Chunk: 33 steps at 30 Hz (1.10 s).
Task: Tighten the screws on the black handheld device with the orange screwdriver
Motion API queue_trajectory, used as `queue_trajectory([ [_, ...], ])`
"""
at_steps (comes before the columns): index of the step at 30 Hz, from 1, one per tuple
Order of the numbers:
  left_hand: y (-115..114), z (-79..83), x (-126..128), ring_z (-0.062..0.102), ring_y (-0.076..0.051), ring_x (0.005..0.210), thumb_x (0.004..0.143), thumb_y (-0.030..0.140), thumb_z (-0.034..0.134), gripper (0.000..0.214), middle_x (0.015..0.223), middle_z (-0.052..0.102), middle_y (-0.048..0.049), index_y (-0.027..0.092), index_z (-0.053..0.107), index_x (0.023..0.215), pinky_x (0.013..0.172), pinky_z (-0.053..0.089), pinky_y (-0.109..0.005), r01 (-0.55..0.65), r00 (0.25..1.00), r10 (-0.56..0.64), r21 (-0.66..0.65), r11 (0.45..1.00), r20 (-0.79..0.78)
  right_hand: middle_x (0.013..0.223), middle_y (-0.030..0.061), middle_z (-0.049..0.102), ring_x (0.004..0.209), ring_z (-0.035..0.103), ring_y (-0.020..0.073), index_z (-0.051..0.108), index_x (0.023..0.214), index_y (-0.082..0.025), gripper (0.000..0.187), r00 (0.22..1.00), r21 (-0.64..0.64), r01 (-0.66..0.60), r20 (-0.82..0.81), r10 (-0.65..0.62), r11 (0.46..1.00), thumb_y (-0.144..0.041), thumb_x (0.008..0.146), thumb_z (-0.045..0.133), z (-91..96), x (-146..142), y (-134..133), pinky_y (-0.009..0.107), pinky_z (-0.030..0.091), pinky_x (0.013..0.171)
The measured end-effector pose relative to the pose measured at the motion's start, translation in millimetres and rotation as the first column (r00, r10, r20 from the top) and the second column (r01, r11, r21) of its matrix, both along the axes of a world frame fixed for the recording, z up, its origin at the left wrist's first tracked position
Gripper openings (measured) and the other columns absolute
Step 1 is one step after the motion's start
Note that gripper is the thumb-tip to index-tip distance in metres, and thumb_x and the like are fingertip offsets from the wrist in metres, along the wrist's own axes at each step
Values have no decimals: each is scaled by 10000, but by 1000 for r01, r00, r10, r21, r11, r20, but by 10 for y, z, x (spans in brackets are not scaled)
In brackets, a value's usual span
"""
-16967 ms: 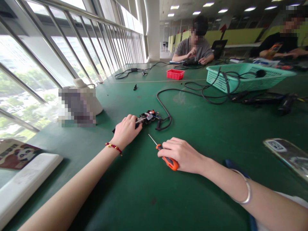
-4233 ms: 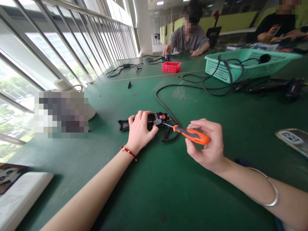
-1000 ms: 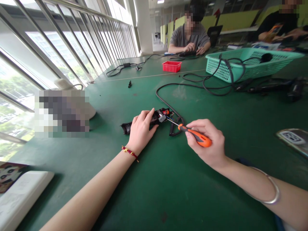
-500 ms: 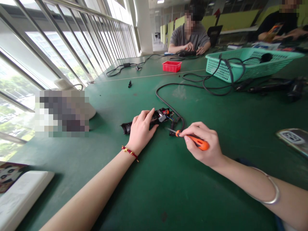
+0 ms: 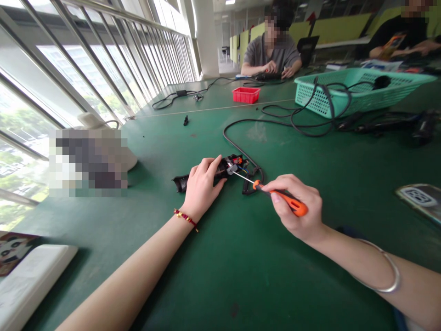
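Opened black device (image 5: 231, 163) lies inward from the worktop's (image 5: 275, 285) left edge — left hand (image 5: 202, 187) clasping it, right hand (image 5: 299, 207) gripping an orange screwdriver (image 5: 257, 185); a panda-printed item (image 5: 14, 250) sits nearer that edge.

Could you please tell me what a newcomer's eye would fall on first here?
Probably the orange screwdriver in the right hand, its tip at the black device under the left hand, wires showing. Next, the large turquoise basket at upper right, and the small red tray to its left.
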<state>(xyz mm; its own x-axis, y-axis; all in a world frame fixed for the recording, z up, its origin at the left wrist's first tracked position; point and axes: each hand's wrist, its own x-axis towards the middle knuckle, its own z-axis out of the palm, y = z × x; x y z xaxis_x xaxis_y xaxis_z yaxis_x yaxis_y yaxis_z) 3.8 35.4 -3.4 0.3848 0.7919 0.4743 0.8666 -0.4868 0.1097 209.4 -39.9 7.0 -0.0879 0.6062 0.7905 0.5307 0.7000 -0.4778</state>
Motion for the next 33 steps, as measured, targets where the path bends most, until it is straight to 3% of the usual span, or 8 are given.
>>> queue_trajectory([
  [8,3,4,2,543,-225,1041,794,250,564,544,1154,537,-84,186,404,1310,906,420,-350,4,1000,-4,-3,1000,9,723,2,635,626,577,132,578,827,-211,91,1000,-49,17,18,-16,999,-164,768,527,-25,9,15,277,482,594],
  [11,8,-1,1,545,-227,1039,792,253,563,545,1154,538,-83,199,404,1310,905,420,-355,6,1000,-6,-7,1000,18,732,-13,576,608,574,126,532,992,-214,275,998,-89,6,-63,-11,996,-165,727,591,-72,-3,11,270,503,582],
  [14,10,-5,0,544,-225,1041,794,253,558,541,1158,539,-81,205,404,1311,908,417,-355,8,1000,-8,-6,1000,21,834,11,553,689,586,139,483,1083,-216,427,989,-10,6,-149,-8,1000,-140,689,628,-101,-27,24,287,525,634],
  [19,12,-11,-3,539,-216,1038,794,250,563,537,1158,538,-78,183,412,1305,912,415,-340,8,1000,-8,-2,1000,17,880,33,599,775,590,174,521,1020,-240,303,992,56,56,-116,-50,997,-164,738,600,-96,-4,47,323,507,690],
  [22,13,-11,-6,537,-216,1039,796,253,563,538,1153,540,-80,174,412,1306,916,410,-334,10,1000,-10,3,1000,12,817,15,620,678,577,154,551,944,-236,135,999,5,27,-40,-26,1000,-262,816,515,-69,29,31,300,476,621],
  [25,9,-6,-9,540,-221,1039,797,256,560,538,1147,542,-86,170,410,1307,914,412,-340,10,1000,-10,-3,1000,11,718,0,614,588,541,126,564,861,-215,180,1000,-27,-10,-7,10,1000,-301,871,407,16,21,18,265,425,550],
  [30,-1,2,-13,543,-224,1034,795,250,558,524,1153,541,-80,186,414,1295,913,412,-347,15,1000,-14,-16,1000,27,555,-61,523,444,440,71,529,880,-209,67,1000,-183,2,-22,-6,983,-222,824,495,230,2,37,207,350,450],
  [33,-2,6,-16,539,-227,1042,791,239,562,520,1155,540,-80,185,420,1289,912,413,-347,18,999,-18,-13,1000,31,538,-84,453,417,402,70,486,976,-210,181,995,-295,-7,-101,-24,955,-204,800,531,225,74,29,203,333,423],
])
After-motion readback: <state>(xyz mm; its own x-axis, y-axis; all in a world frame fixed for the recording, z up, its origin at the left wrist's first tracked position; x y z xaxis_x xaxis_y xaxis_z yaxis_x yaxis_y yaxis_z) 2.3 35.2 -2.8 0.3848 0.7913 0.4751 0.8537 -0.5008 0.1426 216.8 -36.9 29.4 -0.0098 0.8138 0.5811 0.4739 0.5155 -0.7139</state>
